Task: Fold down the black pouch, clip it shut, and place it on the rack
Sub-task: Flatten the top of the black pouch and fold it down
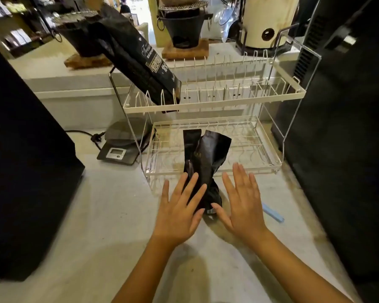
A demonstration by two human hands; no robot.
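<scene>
While crinkled black pouch stands | left hand, right hand flat, released

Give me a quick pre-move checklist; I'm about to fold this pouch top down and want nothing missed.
1. Black pouch within reach, between both hands: ok.
2. Left hand and right hand free, fingers spread: ok.
3. Pouch top flat for folding: not ok, crumpled.
4. Blue clip close by on the counter: ok.
5. Free room on the white rack: ok, one other bag on the upper tier.
6. Pouch contents settled: cannot tell.
</scene>
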